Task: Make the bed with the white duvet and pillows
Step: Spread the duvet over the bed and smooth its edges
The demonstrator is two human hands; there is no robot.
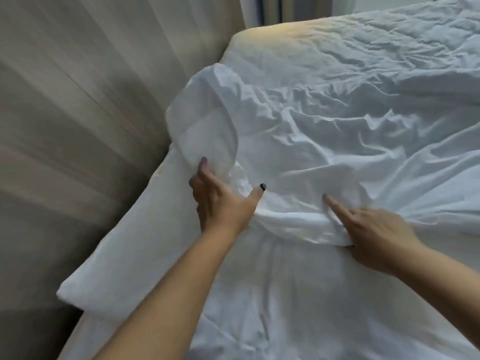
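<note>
Left hand spread wide, touching duvet at bed's left edge; right hand apparently pinches a fold, forefinger straight.

I see soft, dim light. The wall looks smeared with blur. The bed bends at the edges.

your white duvet lies rumpled and creased across the bed, spreading away to the right of both hands. its near edge is bunched into a thick fold between your left hand and right hand. a white pillow lies flat along the bed's edge, just left of your left hand and under the duvet's rolled corner.
</note>
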